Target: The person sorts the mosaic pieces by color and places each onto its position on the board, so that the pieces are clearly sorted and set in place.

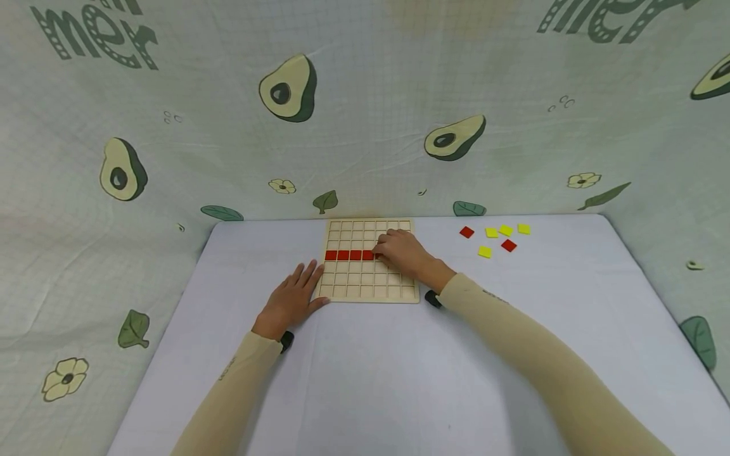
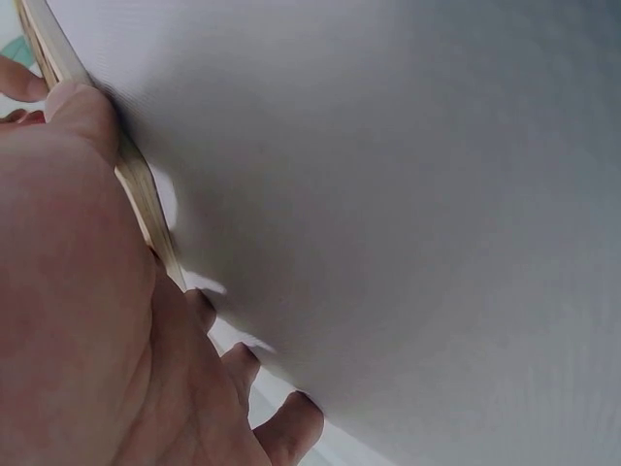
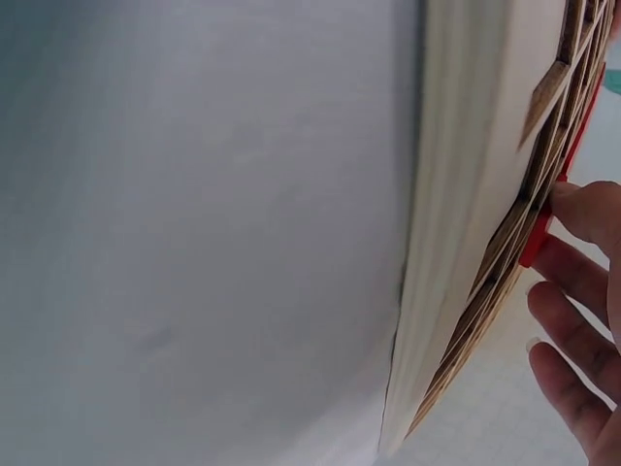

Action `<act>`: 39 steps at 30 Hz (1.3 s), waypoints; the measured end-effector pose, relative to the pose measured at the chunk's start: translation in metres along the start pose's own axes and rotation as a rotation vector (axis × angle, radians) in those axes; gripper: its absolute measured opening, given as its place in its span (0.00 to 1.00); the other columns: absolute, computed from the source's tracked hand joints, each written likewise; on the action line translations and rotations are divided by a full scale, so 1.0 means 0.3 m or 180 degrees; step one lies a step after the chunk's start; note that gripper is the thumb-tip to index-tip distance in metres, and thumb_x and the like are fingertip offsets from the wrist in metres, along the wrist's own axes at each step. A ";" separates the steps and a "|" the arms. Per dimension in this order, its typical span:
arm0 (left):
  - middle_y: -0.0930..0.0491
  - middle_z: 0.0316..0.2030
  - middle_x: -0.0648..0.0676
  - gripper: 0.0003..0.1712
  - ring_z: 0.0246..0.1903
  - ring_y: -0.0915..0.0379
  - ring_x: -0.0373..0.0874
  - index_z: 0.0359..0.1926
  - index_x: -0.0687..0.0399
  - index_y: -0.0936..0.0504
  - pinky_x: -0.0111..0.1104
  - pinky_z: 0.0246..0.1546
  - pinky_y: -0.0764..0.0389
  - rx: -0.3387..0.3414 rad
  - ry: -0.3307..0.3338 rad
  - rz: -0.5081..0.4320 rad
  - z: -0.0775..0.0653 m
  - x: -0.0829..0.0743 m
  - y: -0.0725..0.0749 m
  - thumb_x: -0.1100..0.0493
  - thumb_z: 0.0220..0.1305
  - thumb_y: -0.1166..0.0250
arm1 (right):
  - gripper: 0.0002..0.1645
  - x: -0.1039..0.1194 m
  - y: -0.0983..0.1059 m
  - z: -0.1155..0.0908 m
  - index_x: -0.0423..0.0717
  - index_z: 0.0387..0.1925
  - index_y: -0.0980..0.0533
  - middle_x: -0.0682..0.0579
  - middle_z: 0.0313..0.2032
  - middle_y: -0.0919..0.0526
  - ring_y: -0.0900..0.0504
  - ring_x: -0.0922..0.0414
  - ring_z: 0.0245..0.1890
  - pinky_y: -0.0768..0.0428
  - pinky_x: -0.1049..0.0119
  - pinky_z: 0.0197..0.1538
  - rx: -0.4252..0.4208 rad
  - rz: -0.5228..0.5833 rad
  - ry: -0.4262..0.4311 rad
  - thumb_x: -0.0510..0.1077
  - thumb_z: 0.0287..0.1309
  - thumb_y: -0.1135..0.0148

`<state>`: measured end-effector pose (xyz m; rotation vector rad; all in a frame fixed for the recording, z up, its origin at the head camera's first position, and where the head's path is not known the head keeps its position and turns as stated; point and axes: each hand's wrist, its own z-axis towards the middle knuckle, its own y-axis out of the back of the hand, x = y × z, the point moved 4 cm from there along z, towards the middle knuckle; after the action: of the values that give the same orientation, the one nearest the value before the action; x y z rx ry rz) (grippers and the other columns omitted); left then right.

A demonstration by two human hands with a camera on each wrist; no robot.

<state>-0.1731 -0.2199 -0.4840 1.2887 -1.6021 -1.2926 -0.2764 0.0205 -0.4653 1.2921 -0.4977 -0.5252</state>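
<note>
Placing a red tile [image 3: 537,240] in the board [image 1: 371,292], looks like. Right hand [image 1: 405,253] pinches it between thumb and index, over the grid at the right end of the red row [image 1: 356,255]; four reds show there side by side. Can't tell if the held tile is fully down in its slot. Left hand [image 1: 289,304] grips nothing, fingers straight along the board's left edge, thumb at the near left corner, probably steadying. Board lies flat on the table [image 1: 365,380]; loose tiles off to its right, two reds [image 1: 509,245] and four yellows [image 1: 485,251].

To do it well: hold the tile by opposite edges, level, and line its sides up with the slot walls before letting go. If a corner rides on a wall, nudge, don't force. Press flat with one fingertip, then lift straight up so the neighbour isn't dragged. Left hand should bear lightly, just enough to stop the board sliding; a hard push could shift it. Small, thin tile, so fingertips only, likely fiddly
</note>
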 end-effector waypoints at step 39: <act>0.54 0.84 0.63 0.48 0.82 0.58 0.66 0.85 0.59 0.51 0.56 0.79 0.43 0.0071 0.0056 -0.0058 -0.006 -0.018 0.011 0.40 0.80 0.43 | 0.18 -0.057 0.126 -0.208 0.44 0.54 0.12 0.49 0.53 0.10 0.16 0.49 0.55 0.17 0.54 0.57 -0.0179 0.0178 -0.0575 0.41 0.63 0.23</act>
<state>-0.1709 -0.2152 -0.4800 1.3274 -1.6004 -1.2743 -0.2481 0.0857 -0.4419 1.1794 -0.6631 -0.6080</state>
